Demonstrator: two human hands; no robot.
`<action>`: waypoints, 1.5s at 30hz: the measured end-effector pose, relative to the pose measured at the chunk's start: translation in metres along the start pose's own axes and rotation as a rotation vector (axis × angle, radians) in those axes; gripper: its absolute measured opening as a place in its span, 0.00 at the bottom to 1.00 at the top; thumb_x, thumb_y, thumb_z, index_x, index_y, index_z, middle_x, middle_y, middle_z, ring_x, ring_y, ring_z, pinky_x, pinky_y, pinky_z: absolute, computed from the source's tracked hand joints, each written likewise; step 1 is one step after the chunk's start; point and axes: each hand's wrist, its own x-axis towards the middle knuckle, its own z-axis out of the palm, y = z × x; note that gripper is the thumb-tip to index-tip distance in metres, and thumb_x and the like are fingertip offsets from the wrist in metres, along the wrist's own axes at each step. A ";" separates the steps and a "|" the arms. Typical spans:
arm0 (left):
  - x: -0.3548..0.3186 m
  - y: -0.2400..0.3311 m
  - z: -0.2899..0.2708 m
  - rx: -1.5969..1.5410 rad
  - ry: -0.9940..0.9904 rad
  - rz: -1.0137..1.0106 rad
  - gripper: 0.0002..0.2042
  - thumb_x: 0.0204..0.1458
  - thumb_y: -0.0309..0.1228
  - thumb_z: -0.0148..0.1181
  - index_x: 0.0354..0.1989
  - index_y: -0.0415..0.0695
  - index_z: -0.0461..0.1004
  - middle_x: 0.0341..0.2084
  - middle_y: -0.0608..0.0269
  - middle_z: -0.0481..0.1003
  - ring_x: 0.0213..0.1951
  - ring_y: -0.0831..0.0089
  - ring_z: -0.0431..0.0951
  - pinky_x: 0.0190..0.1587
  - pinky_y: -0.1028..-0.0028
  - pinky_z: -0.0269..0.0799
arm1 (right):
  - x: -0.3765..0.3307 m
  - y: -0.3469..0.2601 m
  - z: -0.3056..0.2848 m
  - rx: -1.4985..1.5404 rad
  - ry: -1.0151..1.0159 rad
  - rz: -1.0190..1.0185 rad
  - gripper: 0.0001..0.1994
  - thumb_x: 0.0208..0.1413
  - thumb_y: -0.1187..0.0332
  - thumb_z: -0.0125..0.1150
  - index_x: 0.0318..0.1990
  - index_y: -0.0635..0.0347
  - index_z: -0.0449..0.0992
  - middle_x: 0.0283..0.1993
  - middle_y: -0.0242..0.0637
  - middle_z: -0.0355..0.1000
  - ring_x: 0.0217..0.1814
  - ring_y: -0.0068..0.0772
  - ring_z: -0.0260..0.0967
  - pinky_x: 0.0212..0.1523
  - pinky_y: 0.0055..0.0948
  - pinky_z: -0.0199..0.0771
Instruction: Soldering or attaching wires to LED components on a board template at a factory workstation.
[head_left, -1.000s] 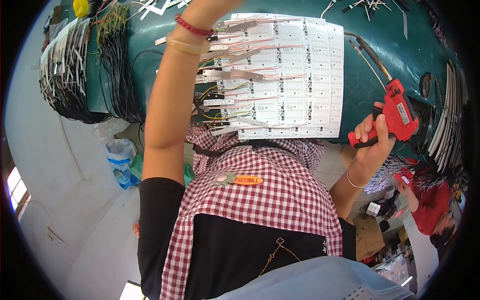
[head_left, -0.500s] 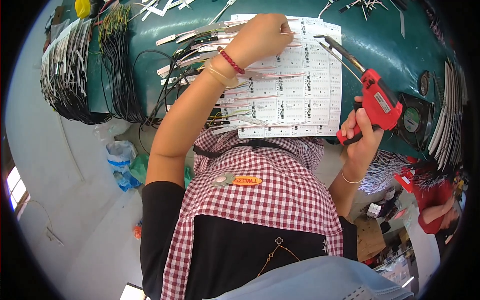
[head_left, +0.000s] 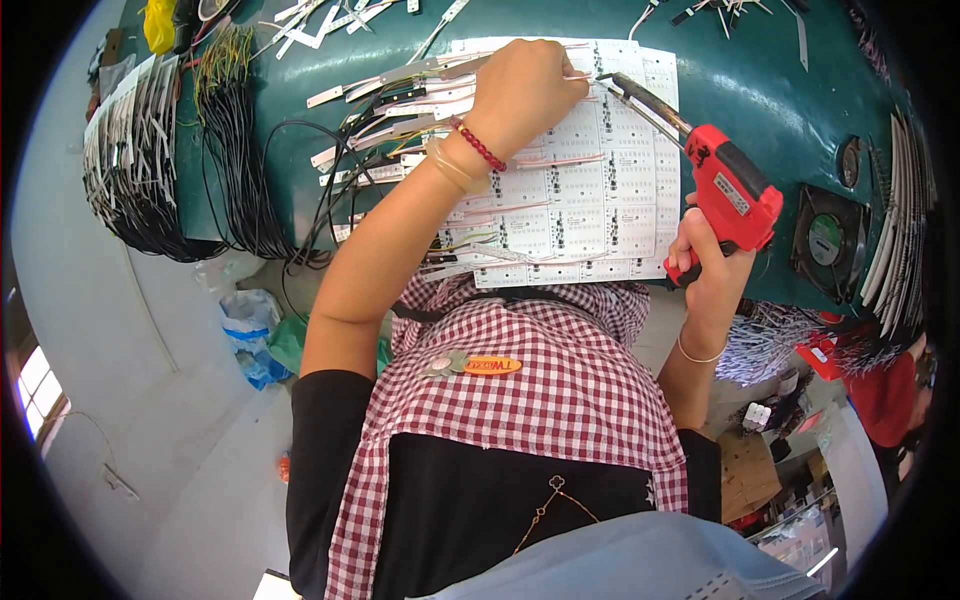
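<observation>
White circuit board panels (head_left: pixel 625 215) lie stacked on the green table, with rows of small dark parts on them. My left hand (head_left: pixel 530 92) is closed in a pinch over their far part, and a thin pale red wire (head_left: pixel 578 77) sticks out from its fingertips. A red and black soldering gun (head_left: pixel 735 190) is gripped in my right hand (head_left: pixel 712 268). Its tip reaches just right of the pinched wire; whether they touch I cannot tell. White strips with wires (head_left: pixel 335 95) fan out leftward from the panels, partly behind my left forearm.
Bundles of black cables (head_left: pixel 245 180) and white strips with black leads (head_left: pixel 130 160) hang over the table's left front edge. At the right stand a black fan (head_left: pixel 828 240) and a row of white sleeved wires (head_left: pixel 888 230). Loose white strips (head_left: pixel 310 22) lie at the back.
The soldering gun has moved left, bringing its tip close to my left fingertips. My left hand keeps its pinch and sits slightly lower in view, as the whole table does.
</observation>
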 end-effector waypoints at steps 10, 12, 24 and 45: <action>-0.002 0.002 0.002 0.031 0.007 -0.032 0.11 0.40 0.35 0.59 0.21 0.38 0.77 0.15 0.52 0.74 0.21 0.58 0.75 0.28 0.66 0.71 | -0.002 0.001 0.001 0.002 -0.013 0.013 0.09 0.51 0.75 0.58 0.40 0.68 0.70 0.17 0.29 0.63 0.13 0.17 0.57 0.16 0.19 0.57; -0.003 0.003 0.003 0.033 0.017 -0.019 0.10 0.40 0.35 0.59 0.21 0.38 0.77 0.15 0.51 0.74 0.21 0.58 0.75 0.28 0.66 0.71 | -0.005 -0.001 0.002 0.022 0.000 -0.009 0.09 0.51 0.76 0.57 0.40 0.68 0.70 0.17 0.29 0.63 0.13 0.17 0.57 0.16 0.19 0.58; -0.001 0.000 -0.001 -0.007 -0.023 0.018 0.10 0.41 0.34 0.58 0.23 0.39 0.77 0.16 0.51 0.74 0.21 0.57 0.75 0.28 0.65 0.71 | -0.005 0.006 -0.003 -0.072 -0.031 0.028 0.08 0.52 0.75 0.54 0.38 0.69 0.68 0.17 0.32 0.62 0.13 0.19 0.55 0.17 0.21 0.60; -0.024 0.030 -0.027 0.084 0.242 0.349 0.02 0.50 0.24 0.51 0.31 0.41 0.69 0.17 0.50 0.72 0.23 0.53 0.74 0.24 0.62 0.68 | -0.032 0.006 -0.025 0.198 0.030 -0.109 0.13 0.57 0.72 0.47 0.48 0.69 0.64 0.19 0.34 0.60 0.14 0.19 0.53 0.17 0.22 0.58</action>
